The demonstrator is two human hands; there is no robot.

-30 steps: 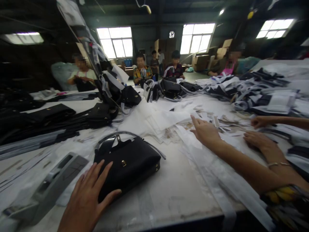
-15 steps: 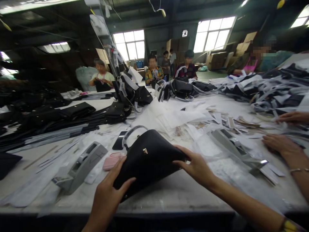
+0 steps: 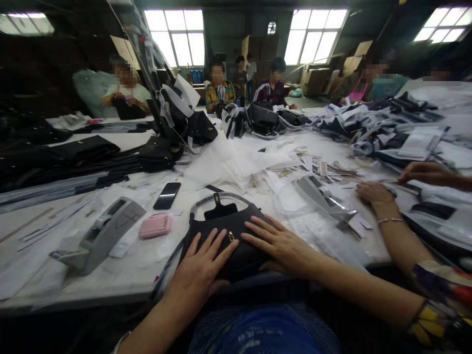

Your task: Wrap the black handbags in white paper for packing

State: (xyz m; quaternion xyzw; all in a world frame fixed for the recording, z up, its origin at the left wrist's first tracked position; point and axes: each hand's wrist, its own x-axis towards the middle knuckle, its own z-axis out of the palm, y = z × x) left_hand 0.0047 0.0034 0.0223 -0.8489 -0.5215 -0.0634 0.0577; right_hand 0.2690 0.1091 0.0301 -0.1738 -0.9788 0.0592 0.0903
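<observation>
One black handbag (image 3: pixel 241 260) at the near edge of a white worktable (image 3: pixel 132 280); left hand (image 3: pixel 201 268) and right hand (image 3: pixel 285 248) laid flat on its front, fingers extended and parted, grasping nothing. Also on the table: two grey dispensers (image 3: pixel 112 233), phone (image 3: pixel 167 195), pink case (image 3: pixel 155 225), white sheets (image 3: pixel 221 164), stacked black bags (image 3: pixel 84 148) at left. Beyond: several co-workers (image 3: pixel 220 94), cardboard boxes (image 3: pixel 315 80), bright windows (image 3: pixel 315 37), dark wall.
</observation>
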